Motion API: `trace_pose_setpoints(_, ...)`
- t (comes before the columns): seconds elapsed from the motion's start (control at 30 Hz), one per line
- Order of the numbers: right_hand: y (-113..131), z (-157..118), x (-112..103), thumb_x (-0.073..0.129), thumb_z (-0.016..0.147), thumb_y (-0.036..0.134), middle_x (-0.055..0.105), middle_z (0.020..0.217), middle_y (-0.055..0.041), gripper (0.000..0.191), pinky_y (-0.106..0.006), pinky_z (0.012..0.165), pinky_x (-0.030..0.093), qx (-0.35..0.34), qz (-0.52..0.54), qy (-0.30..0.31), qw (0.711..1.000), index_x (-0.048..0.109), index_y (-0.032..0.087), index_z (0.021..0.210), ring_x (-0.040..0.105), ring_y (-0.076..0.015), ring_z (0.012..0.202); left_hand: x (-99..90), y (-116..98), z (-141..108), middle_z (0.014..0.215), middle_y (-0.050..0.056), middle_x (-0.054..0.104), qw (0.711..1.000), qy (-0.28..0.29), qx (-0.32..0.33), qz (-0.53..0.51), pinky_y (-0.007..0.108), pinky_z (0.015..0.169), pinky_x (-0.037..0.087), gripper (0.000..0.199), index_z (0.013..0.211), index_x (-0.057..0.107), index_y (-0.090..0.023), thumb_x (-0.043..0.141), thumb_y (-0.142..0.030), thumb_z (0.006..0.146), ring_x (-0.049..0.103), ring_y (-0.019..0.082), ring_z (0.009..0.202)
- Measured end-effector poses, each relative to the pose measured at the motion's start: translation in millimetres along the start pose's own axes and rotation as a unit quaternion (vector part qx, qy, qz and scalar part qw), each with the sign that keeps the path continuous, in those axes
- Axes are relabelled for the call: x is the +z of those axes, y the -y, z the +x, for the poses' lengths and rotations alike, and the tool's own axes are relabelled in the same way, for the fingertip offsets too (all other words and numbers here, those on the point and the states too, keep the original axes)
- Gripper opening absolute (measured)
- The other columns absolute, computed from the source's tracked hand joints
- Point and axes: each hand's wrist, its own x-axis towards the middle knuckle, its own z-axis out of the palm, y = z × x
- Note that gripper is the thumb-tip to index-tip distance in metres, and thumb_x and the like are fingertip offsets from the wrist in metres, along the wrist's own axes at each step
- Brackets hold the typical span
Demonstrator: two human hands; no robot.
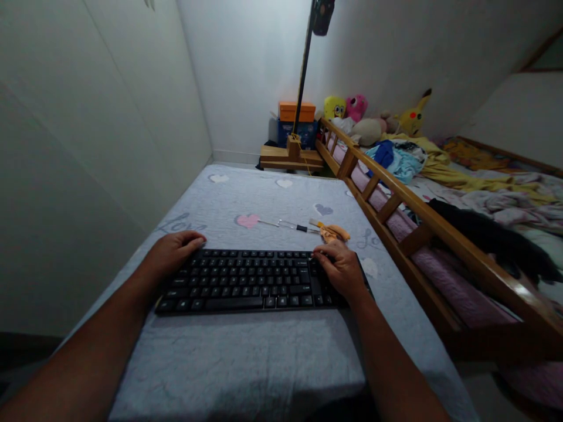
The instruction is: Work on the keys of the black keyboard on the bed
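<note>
A black keyboard lies flat on the bed-like surface in front of me, its keys facing up. My left hand is closed around the keyboard's left end, thumb along the upper corner. Over the number-pad end, my right hand curls its fingers onto the far edge, covering several keys. Just beyond it lie a crumpled orange cloth, a small brush partly against the cloth, and a thin wire tool with a black grip.
A grey sheet with hearts covers the surface. A wooden bed rail runs along the right, with clothes and plush toys behind it. White cabinet doors stand left. A pole on a wooden base rises at the back.
</note>
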Motion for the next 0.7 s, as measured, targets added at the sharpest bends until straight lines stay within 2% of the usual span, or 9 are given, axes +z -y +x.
trace_pose_setpoints(0.43, 1.9, -0.6, -3.3, 0.06, 0.086, 0.019, 0.07, 0.079, -0.0038, 0.014, -0.035, 0.08, 0.047, -0.007, 0.012, 0.024, 1.0, 0.073, 0.022, 0.081, 0.063, -0.021, 0.081, -0.7, -0.5, 0.0, 0.091, 0.003, 0.076, 1.0, 0.009, -0.001, 0.002, 0.032, 0.082, 0.046, 0.044, 0.097, 0.07, -0.019, 0.051, -0.054, 0.08, 0.068, 0.025, 0.09)
trace_pose_setpoints(0.7, -1.4, 0.0, 1.2, 0.061, 0.088, 0.019, 0.07, 0.082, -0.0043, 0.013, -0.036, 0.081, 0.046, -0.004, 0.013, 0.005, 1.0, 0.074, 0.022, 0.085, 0.062, -0.022, 0.085, 0.1, -0.1, 0.3, 0.094, 0.004, 0.075, 1.0, 0.005, 0.0, 0.004, 0.031, 0.081, 0.045, 0.044, 0.096, 0.07, -0.019, 0.05, -0.055, 0.08, 0.066, 0.025, 0.092)
